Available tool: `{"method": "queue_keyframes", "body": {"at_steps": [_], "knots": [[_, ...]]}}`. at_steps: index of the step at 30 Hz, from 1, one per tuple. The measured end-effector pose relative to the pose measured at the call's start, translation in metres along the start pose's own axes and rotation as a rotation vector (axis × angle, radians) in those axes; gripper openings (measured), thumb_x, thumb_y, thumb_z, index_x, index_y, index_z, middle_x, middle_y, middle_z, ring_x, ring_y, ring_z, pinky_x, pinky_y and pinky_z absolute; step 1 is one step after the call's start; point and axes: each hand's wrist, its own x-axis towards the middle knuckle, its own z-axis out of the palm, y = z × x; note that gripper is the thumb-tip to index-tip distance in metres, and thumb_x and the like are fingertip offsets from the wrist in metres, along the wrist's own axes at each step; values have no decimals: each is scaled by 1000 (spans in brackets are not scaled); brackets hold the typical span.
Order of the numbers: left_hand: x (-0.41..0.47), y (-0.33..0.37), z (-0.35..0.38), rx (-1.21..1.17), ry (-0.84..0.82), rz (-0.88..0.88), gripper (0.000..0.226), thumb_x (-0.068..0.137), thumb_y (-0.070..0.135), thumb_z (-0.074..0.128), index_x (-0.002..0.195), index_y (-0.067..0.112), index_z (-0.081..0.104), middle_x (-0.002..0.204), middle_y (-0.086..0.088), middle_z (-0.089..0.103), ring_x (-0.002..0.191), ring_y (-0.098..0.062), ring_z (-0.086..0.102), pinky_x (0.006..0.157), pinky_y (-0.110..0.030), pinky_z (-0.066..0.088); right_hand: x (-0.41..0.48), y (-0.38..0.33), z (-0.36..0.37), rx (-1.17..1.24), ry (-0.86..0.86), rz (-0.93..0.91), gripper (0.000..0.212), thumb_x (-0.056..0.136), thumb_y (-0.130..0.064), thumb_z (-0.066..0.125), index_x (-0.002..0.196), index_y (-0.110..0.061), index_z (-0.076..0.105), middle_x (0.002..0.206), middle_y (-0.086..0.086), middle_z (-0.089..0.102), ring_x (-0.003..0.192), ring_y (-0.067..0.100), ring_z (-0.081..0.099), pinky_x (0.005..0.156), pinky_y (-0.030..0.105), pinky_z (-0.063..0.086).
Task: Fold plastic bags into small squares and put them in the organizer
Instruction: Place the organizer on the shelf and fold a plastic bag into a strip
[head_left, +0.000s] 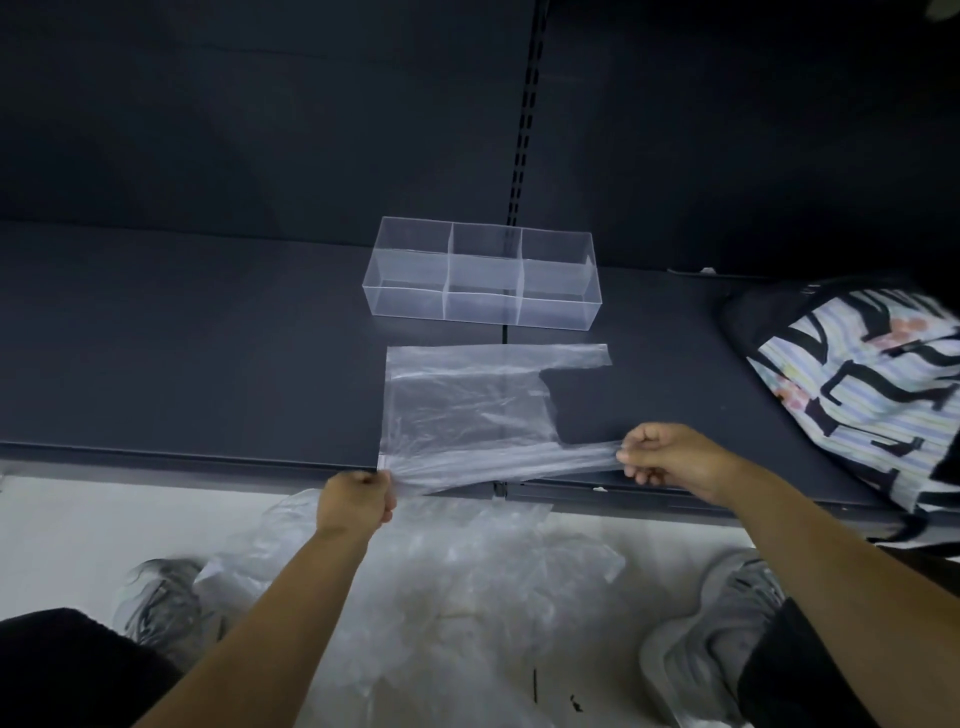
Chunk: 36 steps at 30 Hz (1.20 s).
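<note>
While both hands, left (358, 501) and right (662, 457), pinch the bag's (467, 405) near edge taut for folding, the organizer (485, 273) waits at frame centre.

Place: we take this for a shop, at a bay of display shelving. As evidence we list a deep dark metal shelf (208, 338) with a raised front lip (182, 460), a matching dark back panel (260, 104) rising behind it, and a slotted upright (525, 119) of the sort shelf brackets hook into, running up the panel where two bays meet. Below the shelf we note a pale hard floor (62, 525) with a heap of thin plastic bags (467, 571) on it.
</note>
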Motion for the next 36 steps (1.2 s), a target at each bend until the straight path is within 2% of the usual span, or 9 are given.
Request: {"method": "queue_keyframes", "body": {"at_steps": [6, 8, 10, 13, 16, 20, 26, 32, 36], "knots": [[-7, -4, 2, -32, 49, -12, 34, 95, 17, 54, 63, 9, 60, 61, -10, 63, 62, -30, 60, 75, -42, 54, 6, 14, 12, 9, 367, -13, 17, 86, 1, 65, 103, 3, 62, 65, 12, 64, 51, 15, 51, 44, 15, 42], [-7, -4, 1, 58, 81, 28, 32, 96, 18, 52, 70, 3, 63, 73, -18, 67, 74, -38, 63, 74, -44, 52, 3, 15, 20, -39, 516, 21, 20, 88, 0, 61, 108, 5, 61, 76, 17, 66, 65, 26, 59, 59, 22, 52], [-8, -4, 2, 220, 248, 158, 28, 95, 20, 53, 81, -2, 64, 88, -24, 66, 83, -41, 61, 70, -42, 47, -3, 13, 33, -243, 741, 107, 28, 88, -9, 62, 115, -1, 58, 106, 22, 63, 99, 40, 59, 87, 40, 48], [-15, 9, 9, 304, 466, 620, 6, 88, 3, 58, 89, 0, 63, 93, -22, 59, 86, -40, 55, 77, -45, 43, -11, -4, 75, -498, 1044, -69, 42, 81, -8, 66, 121, -6, 55, 124, 23, 50, 114, 44, 46, 93, 51, 38], [-8, 26, 33, 570, 257, 927, 34, 94, 3, 50, 128, 1, 55, 134, -21, 51, 125, -39, 46, 108, -47, 32, -2, -34, 142, -585, 757, -479, 46, 85, -2, 59, 130, -7, 54, 140, 15, 47, 130, 33, 41, 111, 38, 28], [24, 18, 49, 983, 80, 819, 58, 102, 38, 10, 149, 13, -13, 160, -4, -13, 146, -19, -15, 117, -38, -12, 27, -43, 206, -838, 319, -602, 52, 103, -24, 33, 152, -15, 19, 161, 4, 10, 149, 18, 3, 120, 31, -7], [47, 5, 38, 1070, 110, 831, 78, 87, 62, -15, 151, 17, -13, 158, 1, -16, 143, -13, -22, 116, -37, -17, 55, -3, 139, -1119, 401, -389, 72, 90, -63, -4, 151, -24, -13, 157, -3, -20, 145, 16, -21, 118, 40, -13], [43, 15, 35, 987, 73, 815, 82, 82, 66, -13, 149, 18, -16, 159, 1, -15, 142, -12, -22, 115, -36, -17, 52, 5, 70, -1012, 666, -30, 70, 98, -51, 18, 153, -11, 2, 162, 9, -1, 149, 25, -4, 120, 46, -2], [51, 48, 51, 874, 124, 862, 72, 93, 53, -5, 152, 13, -2, 160, -2, -8, 146, -15, -13, 115, -33, -17, 72, -53, 124, -889, 548, -460, 60, 101, -34, 38, 151, -6, 20, 159, 12, 18, 148, 25, 12, 121, 41, 3]]}}
